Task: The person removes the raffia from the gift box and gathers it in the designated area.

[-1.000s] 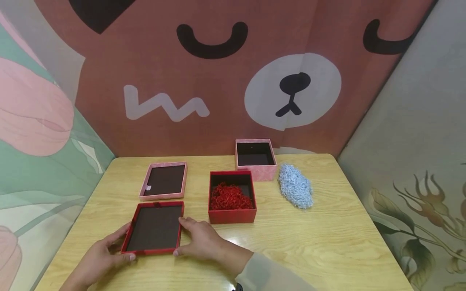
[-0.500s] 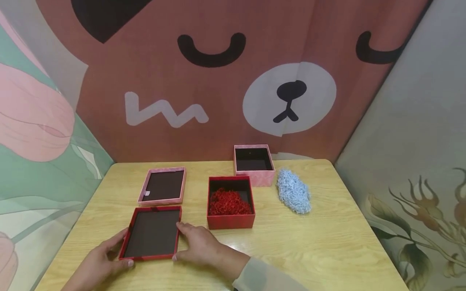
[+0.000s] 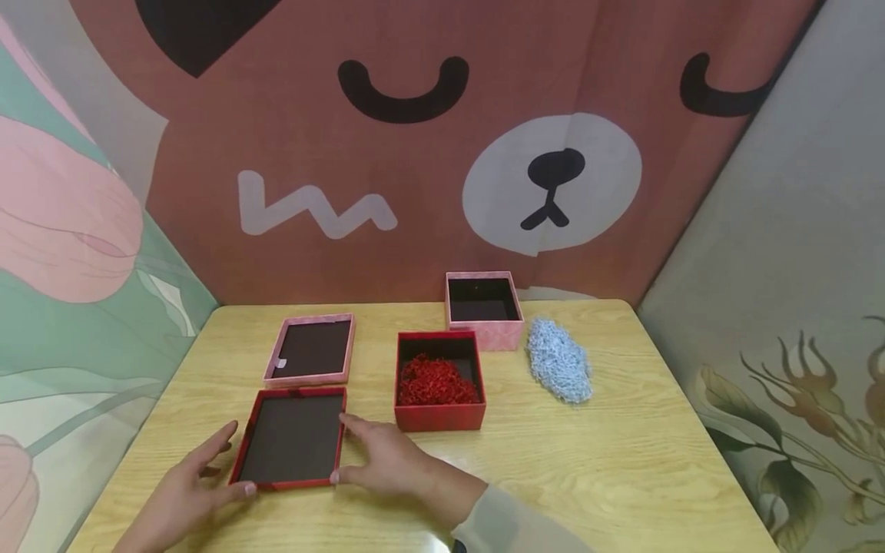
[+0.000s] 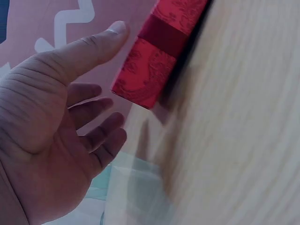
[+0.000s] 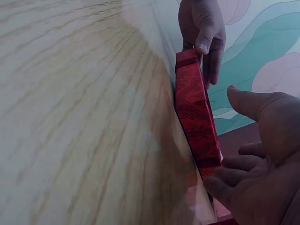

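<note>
A red box lid (image 3: 296, 438) lies with its dark inside up at the front left of the table, its side wall (image 4: 150, 65) patterned and crossed by a darker ribbon band. Left of it is my left hand (image 3: 181, 491), fingers spread and off the side, thumb near the front corner. At the lid's right side my right hand (image 3: 390, 461) has relaxed fingers, with fingertips (image 5: 218, 185) right at the wall and the thumb apart from it. To the right stands a red box (image 3: 440, 417) holding red shredded paper (image 3: 437, 382).
Behind the red lid lies a pink box lid (image 3: 311, 379), also inside up. A pink box (image 3: 487, 336) with a dark interior stands at the back, near the wall. To its right is a heap of light blue shredded paper (image 3: 558, 361) on the wooden table (image 3: 588, 476).
The left hand's fingers have come away from the red lid's left side and spread. The right hand's grip has loosened. The lid keeps its place beside the boxes; the head view shifted slightly.
</note>
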{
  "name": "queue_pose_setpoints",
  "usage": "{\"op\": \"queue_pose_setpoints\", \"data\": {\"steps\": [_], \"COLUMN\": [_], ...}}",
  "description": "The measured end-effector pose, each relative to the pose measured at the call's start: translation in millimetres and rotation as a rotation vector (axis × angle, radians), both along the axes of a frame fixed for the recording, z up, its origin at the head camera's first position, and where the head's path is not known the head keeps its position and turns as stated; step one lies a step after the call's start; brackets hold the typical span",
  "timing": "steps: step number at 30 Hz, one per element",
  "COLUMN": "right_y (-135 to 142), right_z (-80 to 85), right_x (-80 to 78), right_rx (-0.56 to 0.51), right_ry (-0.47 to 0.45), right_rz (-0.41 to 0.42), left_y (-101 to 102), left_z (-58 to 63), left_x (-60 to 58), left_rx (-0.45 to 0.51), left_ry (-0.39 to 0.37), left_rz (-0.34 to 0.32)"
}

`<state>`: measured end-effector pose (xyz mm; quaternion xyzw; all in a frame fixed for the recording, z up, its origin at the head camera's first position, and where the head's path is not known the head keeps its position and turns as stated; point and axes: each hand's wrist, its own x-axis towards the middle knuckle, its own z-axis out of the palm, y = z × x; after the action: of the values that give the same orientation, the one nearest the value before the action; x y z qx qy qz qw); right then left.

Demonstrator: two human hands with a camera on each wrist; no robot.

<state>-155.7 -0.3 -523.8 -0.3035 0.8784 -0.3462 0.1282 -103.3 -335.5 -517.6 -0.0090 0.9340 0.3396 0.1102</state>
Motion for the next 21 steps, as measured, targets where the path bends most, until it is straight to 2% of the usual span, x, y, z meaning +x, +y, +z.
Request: {"op": "queue_pose_setpoints", "data": {"steps": [4, 7, 14, 21], "right_y": [7.5, 13.0, 25.2, 37.2], "right_z": [6.3, 13.5, 26.5, 36.0], "right_x": [0.1, 1.1, 3.1, 4.4], "right_rx": [-0.088, -0.129, -0.206, -0.295], "right_ry": [-0.028, -0.063, -0.130, -0.089], "right_rz": [-0.002, -0.020, -0.037, -0.004], "left_y": [4.7, 10.1, 25.5, 44.7], "left_z": [5.9, 10.6, 22.3, 28.3], "left_x": [1.6, 1.0, -2.2, -11.7], "left_rx": [-0.003, -0.003, 0.034, 0.118], "left_ry": [0.177, 0.250, 0.301, 0.278], "left_rz": [-0.015, -0.023, -0.027, -0.051]}}
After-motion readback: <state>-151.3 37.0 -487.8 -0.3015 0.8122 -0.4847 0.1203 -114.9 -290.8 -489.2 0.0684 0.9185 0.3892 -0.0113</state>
